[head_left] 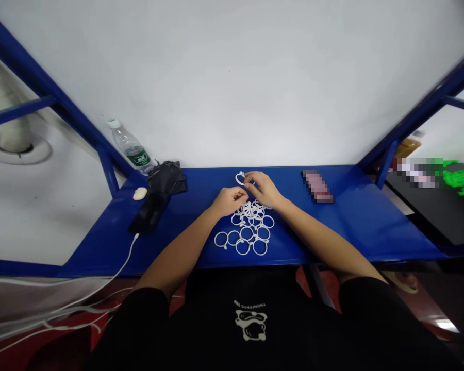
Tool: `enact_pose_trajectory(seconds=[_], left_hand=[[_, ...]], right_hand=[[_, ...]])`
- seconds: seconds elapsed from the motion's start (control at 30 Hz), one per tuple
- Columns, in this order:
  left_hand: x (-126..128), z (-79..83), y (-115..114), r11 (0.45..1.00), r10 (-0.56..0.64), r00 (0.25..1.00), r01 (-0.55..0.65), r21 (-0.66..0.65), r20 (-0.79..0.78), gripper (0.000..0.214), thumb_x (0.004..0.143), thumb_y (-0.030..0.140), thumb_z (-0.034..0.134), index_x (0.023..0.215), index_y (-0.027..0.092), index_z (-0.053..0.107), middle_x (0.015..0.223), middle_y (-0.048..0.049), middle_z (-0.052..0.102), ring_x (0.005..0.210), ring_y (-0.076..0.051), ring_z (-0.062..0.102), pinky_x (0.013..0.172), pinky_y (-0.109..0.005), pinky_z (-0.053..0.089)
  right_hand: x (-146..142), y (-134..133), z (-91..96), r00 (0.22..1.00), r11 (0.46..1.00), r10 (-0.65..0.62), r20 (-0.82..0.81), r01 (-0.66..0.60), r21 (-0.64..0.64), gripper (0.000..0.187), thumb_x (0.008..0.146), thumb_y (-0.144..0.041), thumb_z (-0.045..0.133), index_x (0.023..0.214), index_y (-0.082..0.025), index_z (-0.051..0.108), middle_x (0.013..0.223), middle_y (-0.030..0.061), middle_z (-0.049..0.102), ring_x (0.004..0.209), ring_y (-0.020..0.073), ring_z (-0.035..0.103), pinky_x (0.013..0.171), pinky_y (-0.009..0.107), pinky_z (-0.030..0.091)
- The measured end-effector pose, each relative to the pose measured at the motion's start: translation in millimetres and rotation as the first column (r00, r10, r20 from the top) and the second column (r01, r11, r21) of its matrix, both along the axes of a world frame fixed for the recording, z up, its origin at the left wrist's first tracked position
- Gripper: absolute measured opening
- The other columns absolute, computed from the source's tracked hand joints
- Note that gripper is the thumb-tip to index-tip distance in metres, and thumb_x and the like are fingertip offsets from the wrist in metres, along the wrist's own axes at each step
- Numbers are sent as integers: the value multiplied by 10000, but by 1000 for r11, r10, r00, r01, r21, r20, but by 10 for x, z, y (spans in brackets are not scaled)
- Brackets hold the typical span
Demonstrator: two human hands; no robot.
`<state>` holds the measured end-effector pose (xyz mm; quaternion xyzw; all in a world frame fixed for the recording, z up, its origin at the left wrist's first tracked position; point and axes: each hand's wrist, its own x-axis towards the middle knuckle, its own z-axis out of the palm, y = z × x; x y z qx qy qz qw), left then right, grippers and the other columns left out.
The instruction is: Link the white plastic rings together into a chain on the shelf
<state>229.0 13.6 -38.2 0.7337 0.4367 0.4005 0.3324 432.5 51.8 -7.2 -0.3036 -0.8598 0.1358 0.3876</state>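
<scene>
My right hand (263, 188) pinched one white ring (239, 179) at the blue table's (355, 216) far middle, the ring poking leftward, face up. My left hand (228, 200) was curled closed beside it; couldn't tell on what. The ring pile (249, 229) ran from the hands toward me.

The rings (251, 212) are smooth white plastic with a slight sheen, the tabletop (355, 216) glossy blue-painted metal that mirrors the light, the bottle (131, 147) clear plastic with a shiny green label, the pouch (166, 178) creased matt black cloth, the wall (232, 77) flat matt white.
</scene>
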Motion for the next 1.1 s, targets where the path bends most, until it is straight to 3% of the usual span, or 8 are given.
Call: enact_pose_trajectory(seconds=[0.13,0.23,0.4,0.53,0.63,0.77,0.97,1.1], left_hand=[[-23,-70,125,988,88,943,-43,-145,321,415,935,577,632,958,169,703,723,-27,735,457,-118,614,460,-233,463],[-30,-70,152,987,90,900,-25,-157,425,513,903,662,654,926,153,710,697,-25,717,429,-108,596,425,-218,439],[14,-70,102,995,89,924,-65,-76,372,465,860,602,778,941,145,746,710,-30,741,457,-101,605,459,-210,474],[35,-99,80,995,93,946,-100,5,310,424,909,571,746,959,151,768,744,-35,760,507,-112,640,500,-217,499],[35,-105,65,990,84,955,-112,81,286,401,981,546,670,994,159,774,740,-24,752,541,-113,657,541,-219,514],[47,-90,40,977,80,964,-127,172,254,313,985,464,702,1084,174,764,792,-18,756,588,-110,661,557,-214,517],[61,-25,12,869,95,991,-130,477,98,76,975,260,729,989,194,765,942,-30,749,590,-71,564,588,-217,489],[68,9,-11,834,119,991,-136,535,65,59,998,242,716,995,189,742,995,-46,750,643,-84,600,630,-224,522]], right_hand=[[99,-227,-8,995,994,96,30,-97,53,130,1066,-325,570,1078,-257,680,1286,96,758,1238,285,680,1092,523,505],[109,-238,-43,989,984,136,58,-141,111,112,1052,-303,601,1079,-264,703,1291,77,766,1276,285,674,1114,533,508],[98,-213,-130,997,981,51,62,-62,183,191,1028,-277,611,1167,-249,738,1237,90,792,1251,302,701,1077,541,551],[119,-228,-156,1000,979,20,17,-23,201,220,1031,-264,580,1151,-239,762,1224,95,799,1186,277,735,1036,506,593],[135,-223,-146,999,977,34,6,-34,212,228,1032,-263,579,1150,-241,773,1194,81,811,1170,266,745,1036,501,603],[148,-210,-144,997,966,79,14,-80,246,246,1028,-255,575,1171,-243,775,1190,80,813,1171,263,746,1031,499,609],[171,-221,-154,1000,979,22,-14,-19,205,160,1029,-342,627,1035,-251,758,1263,93,789,1170,274,738,1023,520,600],[179,-234,-134,998,983,-44,-48,52,179,174,1016,-424,686,1069,-260,713,1228,95,787,1133,282,730,1012,531,586]])
